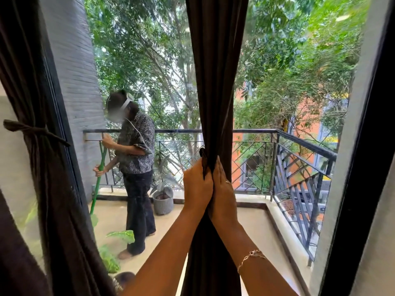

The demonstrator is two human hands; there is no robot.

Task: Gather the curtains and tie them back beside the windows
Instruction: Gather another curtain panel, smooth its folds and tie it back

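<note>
Dark brown fabric curtain (215, 82) hangs at window centre, bunched into narrow column at mid-height.

Head view: left grip (197, 186) clamped round bunch from left, right grip (223, 189) clamped on it from right, hands touching. Second dark brown curtain (42, 178) at left window edge, bound by knotted fabric tie-back (36, 130). Beyond glass: black metal balcony railing (245, 131), person (136, 150) holding green pole (98, 180), grey ribbed plant pot (163, 204) on balcony floor.

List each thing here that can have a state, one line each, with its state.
middle curtain, gathered into a bunch, not yet tied
left curtain, gathered and tied back
tie, knotted round the left curtain
left hand, fingers grip the middle curtain
right hand, holds the middle curtain from the other side
</note>
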